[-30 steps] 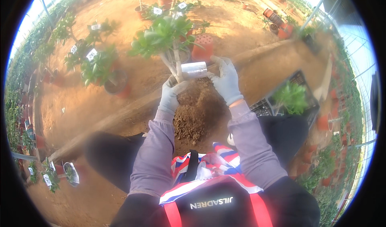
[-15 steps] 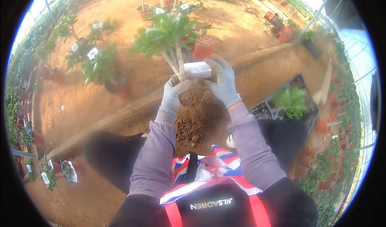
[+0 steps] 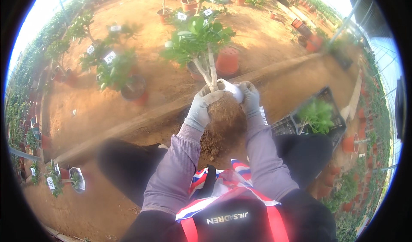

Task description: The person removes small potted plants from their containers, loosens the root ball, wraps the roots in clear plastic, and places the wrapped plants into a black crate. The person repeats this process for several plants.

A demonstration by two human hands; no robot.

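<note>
A leafy plant [image 3: 199,38] with two pale stems leans away from me, a brown soil-covered root ball [image 3: 225,109] at its base. My left hand [image 3: 202,107], in a grey glove, is closed round the bottom of the stems, against the upper left of the root ball. On the other side, my gloved right hand [image 3: 250,98] grips a white roll of film [image 3: 232,90]. A strip from the roll reaches the stem base. Its far end lies hidden behind the stems, and my right fingertips are partly hidden.
Loose soil [image 3: 210,145] lies between my legs. A black crate [image 3: 337,113] holding a green plant stands at my right knee. Ahead is an upturned orange pot [image 3: 227,61]. Tagged potted plants [image 3: 113,72] stand to the left, and a low ridge [image 3: 146,119] crosses the ground.
My right hand has turned and brought the roll in against the stem base, its fingers closing round it. The root ball now shows between my hands. The whole view has shifted slightly.
</note>
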